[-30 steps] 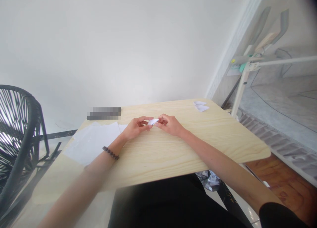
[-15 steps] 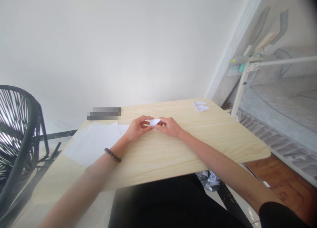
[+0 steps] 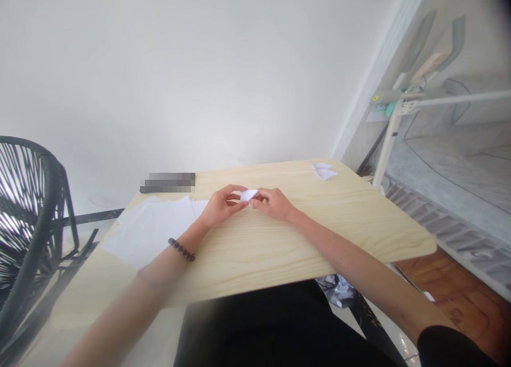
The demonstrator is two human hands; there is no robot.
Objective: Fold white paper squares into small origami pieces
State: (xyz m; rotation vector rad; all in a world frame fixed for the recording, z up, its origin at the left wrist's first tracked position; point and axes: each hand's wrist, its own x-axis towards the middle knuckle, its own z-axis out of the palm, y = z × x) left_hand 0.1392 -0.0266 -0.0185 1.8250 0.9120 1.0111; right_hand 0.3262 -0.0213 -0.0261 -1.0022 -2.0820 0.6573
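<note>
Together, left hand (image 3: 219, 206) and right hand (image 3: 274, 203) pinch a small folded paper (image 3: 248, 195) between slightly parted fingers (image 3: 239, 188) over the surface (image 3: 247, 255), toward its far edge; white pieces (image 3: 325, 174) lie near the far right corner.

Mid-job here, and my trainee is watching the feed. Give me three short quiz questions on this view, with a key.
1. What do the left hand and right hand hold between them?
2. True or false: a beaded bracelet is on the right wrist.
3. Where do the loose white sheets lie on the table? A) along its right side; B) on its left side; C) at its far right corner

Key:
1. A small folded white paper.
2. False; the beaded bracelet is on the left one.
3. B
</note>
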